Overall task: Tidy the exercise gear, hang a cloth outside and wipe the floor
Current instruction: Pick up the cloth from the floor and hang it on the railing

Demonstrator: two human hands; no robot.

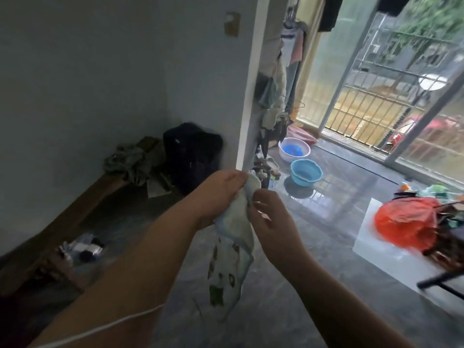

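Observation:
A pale cloth point(232, 249) with blue trim and green print hangs in front of me at mid-frame. My left hand point(218, 194) grips its top edge from the left. My right hand point(270, 214) pinches the same top edge from the right, thumb and fingers closed on the fabric. The cloth's lower part dangles freely above the dark glossy floor point(313, 222). Beyond the white door frame point(247, 96) lies a balcony with hanging clothes point(278, 79) and a barred window point(381, 96).
Two basins stand on the balcony floor, a white one point(294, 149) and a blue one point(306, 173). A red plastic bag point(406, 223) rests on a white board at right. At left, a low wooden bench point(62, 222) holds crumpled clothes and a black bag point(192, 154).

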